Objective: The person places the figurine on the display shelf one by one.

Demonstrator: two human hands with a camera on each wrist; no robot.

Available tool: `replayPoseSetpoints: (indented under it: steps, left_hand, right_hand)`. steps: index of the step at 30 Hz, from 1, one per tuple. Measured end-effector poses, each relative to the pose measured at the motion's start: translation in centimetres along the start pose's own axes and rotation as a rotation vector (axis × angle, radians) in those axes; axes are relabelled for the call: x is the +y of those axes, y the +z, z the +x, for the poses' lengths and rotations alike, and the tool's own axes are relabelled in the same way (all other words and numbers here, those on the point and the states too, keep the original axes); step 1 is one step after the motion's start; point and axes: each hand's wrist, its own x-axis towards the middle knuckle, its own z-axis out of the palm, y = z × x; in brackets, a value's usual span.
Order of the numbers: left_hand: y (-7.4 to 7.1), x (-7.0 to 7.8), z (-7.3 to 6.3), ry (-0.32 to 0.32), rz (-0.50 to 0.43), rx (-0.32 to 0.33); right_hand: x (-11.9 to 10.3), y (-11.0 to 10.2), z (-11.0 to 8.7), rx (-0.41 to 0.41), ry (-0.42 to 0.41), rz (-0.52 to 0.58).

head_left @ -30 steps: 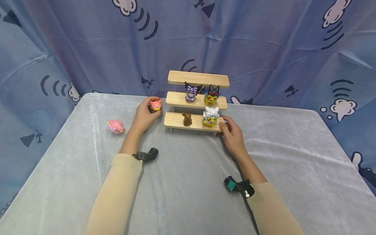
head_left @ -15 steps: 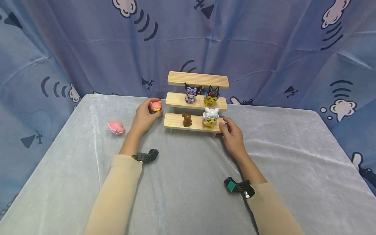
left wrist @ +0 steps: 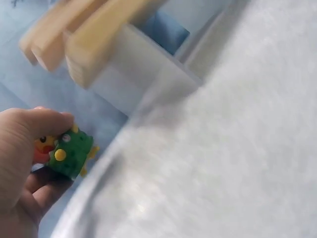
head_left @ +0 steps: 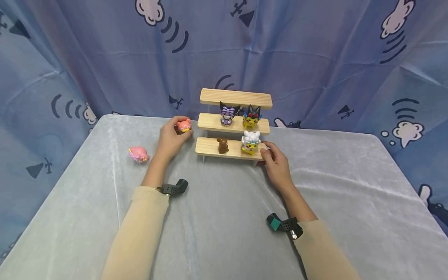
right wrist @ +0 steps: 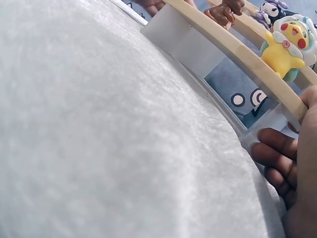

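Note:
My left hand (head_left: pixel 170 140) pinches a small figurine (head_left: pixel 184 125) just left of the wooden tiered display shelf (head_left: pixel 224 147). The figurine's hood is pink; in the left wrist view its green body (left wrist: pixel 72 151) with a yellow button and yellow feet shows between thumb and fingers. My right hand (head_left: pixel 278 167) grips the right end of the lowest tier, its thumb on top and its fingers (right wrist: pixel 275 154) curled below the board. Beside that thumb stands a yellow figurine in a white hood (head_left: pixel 251 143). A brown rabbit-like figurine (head_left: pixel 223 146) shares this tier.
The middle tier carries a purple-and-black figurine (head_left: pixel 227 114) and a yellow figurine with a black hood (head_left: pixel 251 116). On the grey cloth left of my left forearm lies a pink figurine (head_left: pixel 138 154). A blue patterned curtain (head_left: pixel 297 58) hangs behind the table.
The head view has tilted slightly, so the shelf appears a little lower. My left hand has shifted slightly left with the figurine, which is turned a little. My right hand keeps its grip.

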Motion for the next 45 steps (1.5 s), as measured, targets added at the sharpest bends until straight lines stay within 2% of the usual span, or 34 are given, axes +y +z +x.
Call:
replayPoseSetpoints:
  steps: [5,11,13,16,20,23,26,31,38,45]
  left_hand:
    - [-0.3,2.2,0.0,0.027,-0.079,0.071]
    - [-0.4,5.8,0.5,0.142,-0.134,0.203]
    - [-0.3,7.0,1.0,0.167,-0.152,0.221]
    - [0.0,9.1,1.8,0.19,-0.181,0.204]
    - [0.7,11.7,3.1,0.211,-0.19,0.126]
    - [1.4,13.3,4.1,0.226,-0.193,0.042]
    - [2.2,14.5,5.1,0.232,-0.192,-0.045]
    - [3.8,16.2,6.6,0.205,-0.141,-0.166]
    - [6.0,17.6,7.9,0.198,-0.073,-0.344]
    - [8.0,17.5,8.5,0.222,-0.005,-0.442]
  right_hand:
    - [0.1,0.1,-0.3,-0.001,-0.002,0.019]
    - [0.1,0.3,-0.1,-0.009,-0.017,0.067]
    - [0.2,0.3,-0.1,-0.017,-0.018,0.061]
    - [0.2,0.2,0.0,-0.014,-0.016,0.047]
    - [0.3,0.0,0.0,-0.009,-0.022,0.045]
    - [0.4,0.0,0.1,-0.007,-0.028,0.044]
    - [0.4,0.0,0.1,-0.006,-0.026,0.046]
    - [-0.4,-0.3,-0.2,-0.025,0.011,0.074]
    - [-2.8,-0.7,-0.8,-0.029,0.028,0.053]
    - [-0.5,-0.4,-0.2,-0.007,0.022,0.061]
